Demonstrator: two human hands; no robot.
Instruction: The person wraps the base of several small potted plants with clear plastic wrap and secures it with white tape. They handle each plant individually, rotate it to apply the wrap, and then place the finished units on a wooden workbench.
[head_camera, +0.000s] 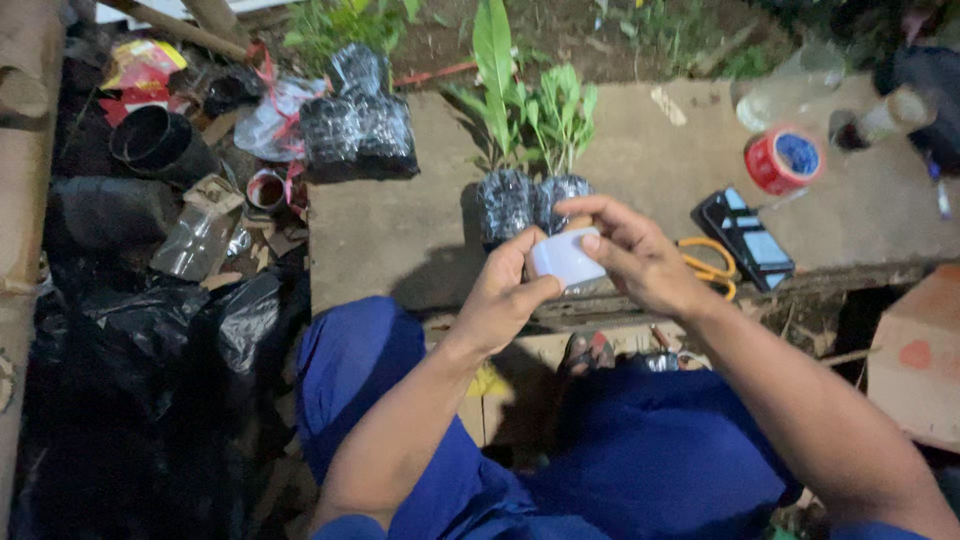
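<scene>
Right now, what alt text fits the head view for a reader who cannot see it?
Both hands, left hand and right hand, hold a small white roll above two seedlings in black bags on a concrete slab. A red tape roll lies farther right.

A bare concrete counter (400, 230) is seen from above, outdoors, under dim bluish light. Its front edge is cracked and crumbling, and a dark gap is left beneath it. Behind it, soil (560, 30) with green weeds (340, 20) is seen. To the left, the ground is covered by black plastic sheeting (150, 330), scraps of cardboard and litter (145, 65). A black pipe (160, 140) lies among them. A bamboo pole (25, 150) runs along the left edge. At the lower right, a cardboard box (915, 365) is set on the ground. The corners are lost in shadow.
</scene>
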